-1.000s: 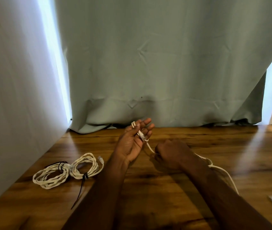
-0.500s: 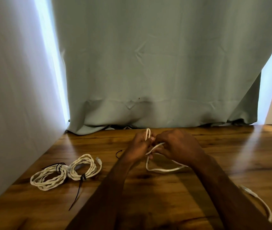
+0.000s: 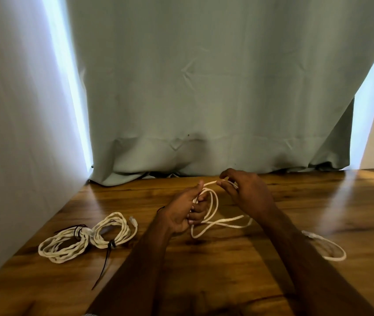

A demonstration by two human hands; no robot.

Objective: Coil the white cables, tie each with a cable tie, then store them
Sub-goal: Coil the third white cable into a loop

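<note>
A loose white cable (image 3: 218, 221) runs between both hands above the wooden table (image 3: 238, 277). My left hand (image 3: 185, 213) grips a couple of loops of it, which hang down to the tabletop. My right hand (image 3: 246, 190) pinches the cable just right of those loops. The cable's far end (image 3: 327, 246) trails on the table behind my right forearm. At the left lie two coiled white cables (image 3: 85, 238), each bound with a black cable tie (image 3: 109, 249).
A grey-green curtain (image 3: 204, 99) hangs along the table's back edge. A pale wall (image 3: 17, 133) closes off the left side. Bright gaps show beside the curtain on both sides.
My right hand has lifted and moved right, drawing cable around. More loops now hang from my left hand, and the cable's free end has slid closer on the right.
</note>
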